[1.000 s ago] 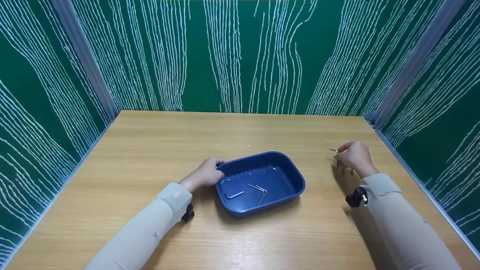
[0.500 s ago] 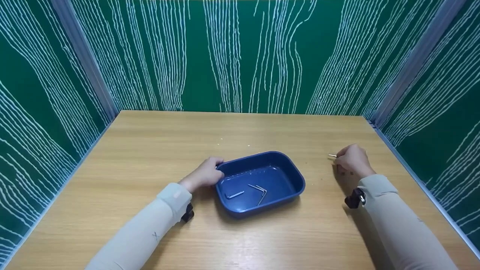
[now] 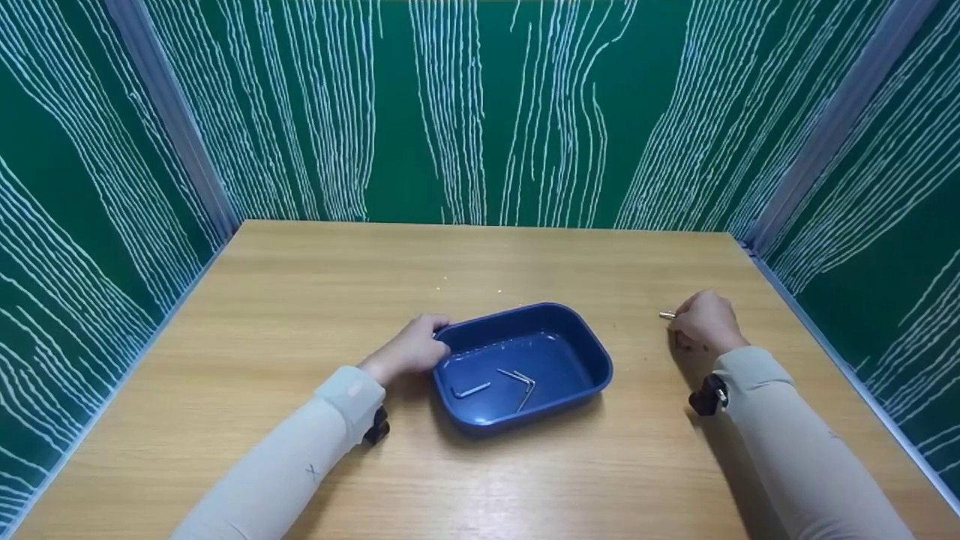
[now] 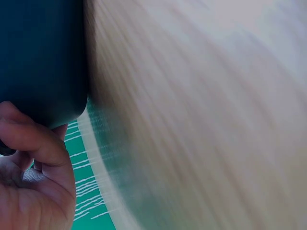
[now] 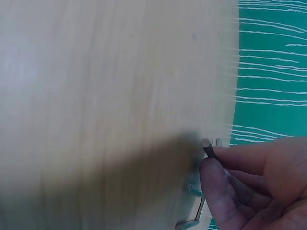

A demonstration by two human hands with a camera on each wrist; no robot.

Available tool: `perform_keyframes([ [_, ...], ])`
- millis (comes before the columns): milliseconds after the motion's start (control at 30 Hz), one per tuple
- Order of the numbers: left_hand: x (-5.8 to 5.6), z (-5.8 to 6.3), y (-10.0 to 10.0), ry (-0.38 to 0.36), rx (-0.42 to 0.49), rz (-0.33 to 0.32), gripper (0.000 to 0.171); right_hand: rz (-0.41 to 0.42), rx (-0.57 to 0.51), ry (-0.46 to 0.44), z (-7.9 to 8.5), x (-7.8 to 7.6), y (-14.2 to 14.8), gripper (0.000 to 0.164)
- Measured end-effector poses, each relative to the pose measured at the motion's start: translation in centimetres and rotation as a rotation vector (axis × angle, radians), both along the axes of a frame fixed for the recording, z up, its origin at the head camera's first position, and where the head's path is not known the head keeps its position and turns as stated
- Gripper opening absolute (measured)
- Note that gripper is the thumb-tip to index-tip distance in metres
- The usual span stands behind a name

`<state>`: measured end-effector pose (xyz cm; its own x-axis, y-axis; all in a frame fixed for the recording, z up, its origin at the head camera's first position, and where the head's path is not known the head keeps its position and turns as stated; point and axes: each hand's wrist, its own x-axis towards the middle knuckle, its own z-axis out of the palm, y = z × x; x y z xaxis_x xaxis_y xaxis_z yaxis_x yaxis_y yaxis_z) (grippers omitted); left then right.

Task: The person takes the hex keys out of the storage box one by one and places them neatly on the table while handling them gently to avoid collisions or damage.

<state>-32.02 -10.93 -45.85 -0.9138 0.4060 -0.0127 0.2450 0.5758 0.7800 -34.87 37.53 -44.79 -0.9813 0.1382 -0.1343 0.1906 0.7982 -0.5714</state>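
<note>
A dark blue rectangular plastic tray (image 3: pixel 484 429) rests on the table, turned at a slight angle. My left hand (image 3: pixel 405 349) grips its left rim; in the left wrist view the curled fingers (image 4: pixel 36 139) lie against the tray's dark wall (image 4: pixel 43 57). Inside the tray is an L-shaped hex key (image 3: pixel 474 390), with more hex keys lying crossed (image 3: pixel 529 386) to its right. At the right of the table, my right hand (image 3: pixel 706 321) pinches a hex key (image 3: pixel 667 315) between thumb and finger, low over the wood. Its short metal end (image 5: pixel 208 147) pokes out past the fingertips in the right wrist view.
Another bent metal key (image 5: pixel 199 211) shows beside the right fingers in the right wrist view. Tiny pale specks (image 3: pixel 499 291) dot the wooden table (image 3: pixel 337 262) behind the tray. Green panels with white wavy lines (image 3: pixel 405 112) enclose the table at the back and sides.
My right hand has come slightly down and nearer, lowering toward the table with the hex key in its pinch. The left hand and the tray stay where they were.
</note>
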Motion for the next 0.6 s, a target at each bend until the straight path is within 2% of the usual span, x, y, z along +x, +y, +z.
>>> perform_keyframes([
  [333, -0.16, -0.28, -0.06, 0.001, 0.027, -0.006, 0.032, 0.029, 0.016, -0.013, -0.17, -0.03, 0.07, 0.015],
  [600, -0.22, -0.22, -0.14, 0.008, 0.02, -0.005, 0.026, 0.021, -0.008, -0.031, -0.18, -0.13, 0.05, 0.012],
])
